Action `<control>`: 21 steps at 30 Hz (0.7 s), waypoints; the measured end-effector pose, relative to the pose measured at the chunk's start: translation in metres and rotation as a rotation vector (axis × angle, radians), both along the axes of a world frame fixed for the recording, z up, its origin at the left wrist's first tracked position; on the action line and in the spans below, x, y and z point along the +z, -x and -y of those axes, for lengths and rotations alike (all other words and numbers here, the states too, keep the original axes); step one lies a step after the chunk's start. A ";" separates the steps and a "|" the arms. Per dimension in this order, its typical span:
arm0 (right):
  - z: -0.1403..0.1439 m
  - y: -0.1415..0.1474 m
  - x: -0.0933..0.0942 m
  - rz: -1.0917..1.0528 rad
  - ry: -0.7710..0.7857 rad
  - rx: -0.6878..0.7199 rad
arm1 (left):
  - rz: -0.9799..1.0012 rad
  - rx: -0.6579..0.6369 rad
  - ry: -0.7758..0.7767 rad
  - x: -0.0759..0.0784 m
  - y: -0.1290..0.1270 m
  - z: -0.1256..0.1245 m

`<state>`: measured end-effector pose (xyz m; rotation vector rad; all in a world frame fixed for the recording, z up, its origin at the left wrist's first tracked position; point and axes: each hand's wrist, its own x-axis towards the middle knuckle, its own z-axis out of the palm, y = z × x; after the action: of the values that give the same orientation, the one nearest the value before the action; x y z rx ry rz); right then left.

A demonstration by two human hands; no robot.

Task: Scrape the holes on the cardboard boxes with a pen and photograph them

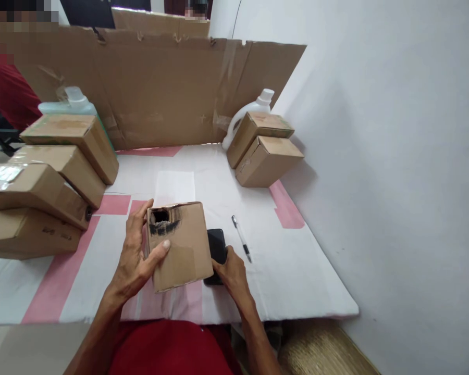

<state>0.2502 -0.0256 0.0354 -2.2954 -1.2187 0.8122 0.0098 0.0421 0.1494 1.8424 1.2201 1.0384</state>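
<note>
My left hand (140, 258) is closed round the left side of a small cardboard box (183, 250), with the thumb on its upper face. A torn hole with black scribbled marks around it is near that face's upper left corner. My right hand (232, 271) is at the box's lower right, fingers closed about the edge of a black mobile phone (216, 244). The box partly covers the phone, and some of the right fingers are hidden. To the right of the phone, a pen (241, 238) lies on the table.
Several cardboard boxes (68, 127) are stacked at the left, before a pale green jug (76, 104). Two more boxes (271, 161) and a white jug (258, 104) stand at the back right. A cardboard partition (160, 94) closes the table's (297, 281) far side; a wall (394, 156) borders the right.
</note>
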 end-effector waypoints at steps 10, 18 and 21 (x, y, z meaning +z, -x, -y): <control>0.042 -0.011 0.067 -1.194 -0.194 -0.437 | 0.011 -0.021 0.001 -0.003 0.002 0.001; 0.028 0.018 0.156 -1.634 -0.420 -0.181 | -0.002 -0.034 -0.025 -0.001 -0.002 0.004; 0.019 0.047 0.170 -1.830 -0.261 0.038 | -0.022 -0.021 -0.048 0.000 -0.002 0.004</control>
<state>0.2030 -0.0444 0.2052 -0.5551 -0.3433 1.8427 0.0114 0.0383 0.1490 1.9037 1.1957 1.0469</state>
